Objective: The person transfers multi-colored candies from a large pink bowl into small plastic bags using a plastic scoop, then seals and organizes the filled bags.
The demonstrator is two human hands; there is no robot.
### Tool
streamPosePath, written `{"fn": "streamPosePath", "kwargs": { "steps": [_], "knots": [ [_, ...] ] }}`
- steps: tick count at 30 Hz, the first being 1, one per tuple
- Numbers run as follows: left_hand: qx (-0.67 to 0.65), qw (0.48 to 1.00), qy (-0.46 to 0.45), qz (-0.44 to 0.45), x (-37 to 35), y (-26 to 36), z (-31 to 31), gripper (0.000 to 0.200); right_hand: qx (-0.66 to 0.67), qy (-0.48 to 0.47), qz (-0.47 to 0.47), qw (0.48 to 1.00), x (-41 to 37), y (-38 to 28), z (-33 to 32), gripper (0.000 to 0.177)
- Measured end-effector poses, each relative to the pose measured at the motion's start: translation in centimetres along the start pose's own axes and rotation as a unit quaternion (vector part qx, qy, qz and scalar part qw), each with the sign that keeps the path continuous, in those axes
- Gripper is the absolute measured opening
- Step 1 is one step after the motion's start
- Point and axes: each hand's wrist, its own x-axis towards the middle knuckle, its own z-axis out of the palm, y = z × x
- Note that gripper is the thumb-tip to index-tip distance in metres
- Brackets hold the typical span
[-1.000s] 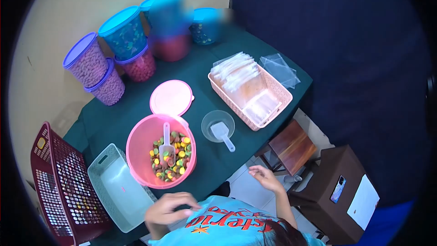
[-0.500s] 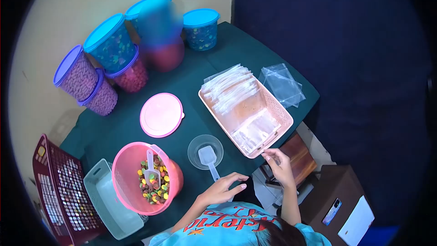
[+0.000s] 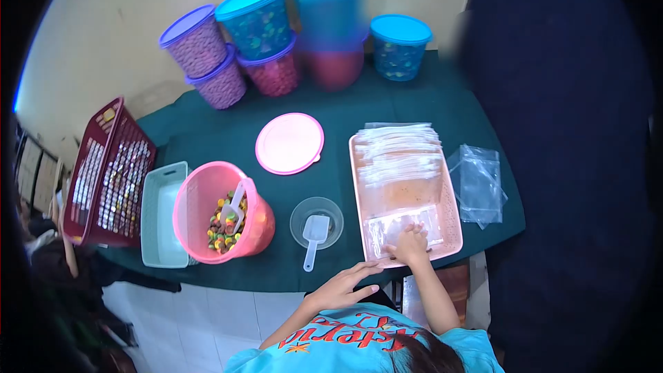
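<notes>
My right hand (image 3: 411, 245) reaches into the front part of the pink basket (image 3: 452, 214), its fingers spread over clear plastic packets (image 3: 380, 233). A dense row of white-edged plastic bags (image 3: 399, 148) fills the back of the basket. My left hand (image 3: 345, 287) rests by the basket's front left corner, fingers apart and nothing in it. Left of it, a white scoop (image 3: 315, 233) lies in a round clear bowl (image 3: 334, 215). Farther left, a pink tub (image 3: 262, 224) holds brown, yellow and green candies (image 3: 222, 240) and another scoop (image 3: 237, 202).
A pink lid (image 3: 290, 143) lies mid-table. Lidded tubs (image 3: 254, 24) are stacked at the back. At left are a pale green basket (image 3: 163, 193) and a maroon basket (image 3: 103, 138). Loose clear bags (image 3: 479, 183) lie right. Part of a person (image 3: 65, 262) shows at far left.
The camera view has turned, shifting the table. My right hand has moved from the basket's front rim to the packets inside. My left hand has come nearer the basket's corner.
</notes>
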Motion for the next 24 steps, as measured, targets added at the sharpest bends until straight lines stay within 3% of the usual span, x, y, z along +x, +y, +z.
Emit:
{"fn": "streamPosePath", "kwargs": {
  "steps": [4,6,8,14,16,18,21,24],
  "knots": [
    [-0.025,0.996,0.079,-0.02,-1.1,-0.2,1.0,0.044,-0.065,0.011,-0.07,0.995,0.8,0.6,-0.1,0.087],
    [-0.028,0.992,0.118,-0.025,-2.0,-0.3,1.6,0.044,-0.086,0.078,-0.122,0.986,1.4,1.8,0.5,0.063],
    [-0.04,0.988,0.147,-0.024,-2.8,-0.3,1.9,0.044,-0.038,0.095,-0.073,0.992,1.9,2.2,0.6,0.047],
    [-0.058,0.971,0.23,-0.036,-6.6,-0.7,2.6,0.046,-0.036,0.108,-0.176,0.978,1.7,3.5,-2.2,0.026],
    [-0.107,0.958,0.26,-0.057,-8.3,-0.8,2.4,0.046,0.06,0.094,-0.126,0.986,-0.1,3.1,-5.1,0.02],
    [-0.1,0.951,0.287,-0.05,-10.0,-1.2,2.0,0.044,0.061,0.198,-0.143,0.968,0.3,4.7,-5.6,0.021],
    [-0.115,0.94,0.322,-0.015,-12.7,-1.8,1.1,0.041,0.101,0.236,-0.139,0.956,-5.6,0.4,-10.2,0.018],
    [-0.156,0.931,0.328,-0.027,-15.5,-0.9,-0.6,0.039,0.218,0.252,-0.275,0.902,-9.9,-5.3,-10.6,0.015]
  ]
}}
